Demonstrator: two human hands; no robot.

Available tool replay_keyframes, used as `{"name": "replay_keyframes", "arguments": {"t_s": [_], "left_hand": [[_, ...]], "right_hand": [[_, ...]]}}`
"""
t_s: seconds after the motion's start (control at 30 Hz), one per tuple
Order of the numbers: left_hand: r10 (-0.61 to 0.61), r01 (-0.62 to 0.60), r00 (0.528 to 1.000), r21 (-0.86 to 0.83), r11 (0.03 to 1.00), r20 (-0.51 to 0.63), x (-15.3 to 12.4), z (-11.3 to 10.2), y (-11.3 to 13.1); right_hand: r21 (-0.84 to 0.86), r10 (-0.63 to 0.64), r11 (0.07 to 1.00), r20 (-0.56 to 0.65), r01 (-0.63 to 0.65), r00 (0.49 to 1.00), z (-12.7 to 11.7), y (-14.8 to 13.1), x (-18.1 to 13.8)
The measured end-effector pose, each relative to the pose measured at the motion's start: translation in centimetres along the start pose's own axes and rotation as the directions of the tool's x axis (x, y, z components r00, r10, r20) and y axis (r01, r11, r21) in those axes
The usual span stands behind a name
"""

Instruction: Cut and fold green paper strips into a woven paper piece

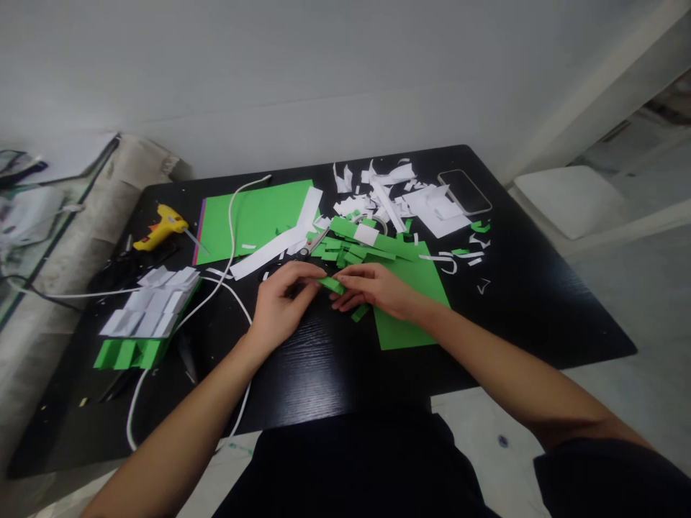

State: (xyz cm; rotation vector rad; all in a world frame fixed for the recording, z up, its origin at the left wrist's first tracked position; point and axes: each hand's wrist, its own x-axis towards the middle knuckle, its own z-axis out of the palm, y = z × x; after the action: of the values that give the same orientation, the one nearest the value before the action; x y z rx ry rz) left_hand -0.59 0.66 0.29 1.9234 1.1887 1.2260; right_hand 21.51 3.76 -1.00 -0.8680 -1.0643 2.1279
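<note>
- A small green paper piece (331, 285) is between the two hands, just above the middle of the bench (540, 309); fingers cover its ends, so its full shape cannot be made out.
- The left hand (285, 293) has its grip closed on the piece's left end, thumb and forefinger pinching; the other fingers are mostly hidden.
- The right hand (378, 289) has its grip closed on the right end, fingertips together; where each finger presses is hard to see.
- Just beyond the hands is a heap of green strips (345, 252), overlapping too closely to count, with a white paper piece (366, 235) on top.
- Scissors (314, 243) lie at the heap's left side, their handles hard to make out.
- A near green sheet (410, 309) lies partly hidden under the right forearm.
- Farther left, a white strip (275, 252) overlaps a larger green sheet (264, 216), which a white cable (231, 216) crosses.
- White scraps (386, 198) spread along the far side; to their right is a phone (465, 191), its screen dark.
- On the left, a yellow glue gun (162, 229) lies among dark objects that blend into the bench.
- Nearer on the left sits a folded white-and-green paper block (151, 306).
- Dark clothing (350, 467) hides part of the bench's near edge.
</note>
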Motion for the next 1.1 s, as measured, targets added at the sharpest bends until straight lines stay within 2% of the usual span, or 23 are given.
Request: {"name": "replay_keyframes", "arguments": {"t_s": [0.17,0.4,0.53,0.67,0.77,0.83,0.97,1.1], "left_hand": [[0.139,-0.148,0.986,0.096,0.984,0.091,0.1,0.0,0.1],[0.168,-0.190,0.975,0.157,0.969,0.142,-0.1,-0.1,0.1],[0.179,-0.203,0.975,0.197,0.959,0.134,-0.1,-0.1,0.2],[0.082,-0.094,0.995,0.398,0.913,0.047,0.2,-0.6,-0.4],[0.007,0.044,0.997,0.613,0.789,-0.081,0.5,-1.5,-1.4],[-0.023,0.101,0.992,0.671,0.735,-0.125,0.7,-2.1,-2.0],[-0.103,0.138,0.990,0.756,0.640,-0.094,0.6,-2.7,-2.7],[-0.095,0.082,0.995,0.804,0.589,-0.032,0.3,-2.8,-3.4]], "right_hand": [[0.036,0.053,0.998,0.058,-0.055,0.997,0.0,-0.2,-0.2],[0.077,0.088,0.992,0.112,-0.097,0.990,0.1,-0.2,-0.2],[0.092,0.100,0.990,0.088,-0.108,0.991,0.1,-0.4,-0.3],[0.128,0.086,0.987,0.062,-0.094,0.994,0.0,-0.7,-0.4],[0.160,0.073,0.984,0.053,-0.081,0.996,-0.2,-0.8,-0.4],[0.170,0.052,0.984,0.031,-0.057,0.998,-0.3,-0.9,-0.3],[0.155,0.005,0.988,-0.005,-0.004,1.000,-0.6,-1.0,-0.1],[0.149,-0.039,0.988,-0.057,0.048,0.998,-1.1,-0.7,0.2]]}}
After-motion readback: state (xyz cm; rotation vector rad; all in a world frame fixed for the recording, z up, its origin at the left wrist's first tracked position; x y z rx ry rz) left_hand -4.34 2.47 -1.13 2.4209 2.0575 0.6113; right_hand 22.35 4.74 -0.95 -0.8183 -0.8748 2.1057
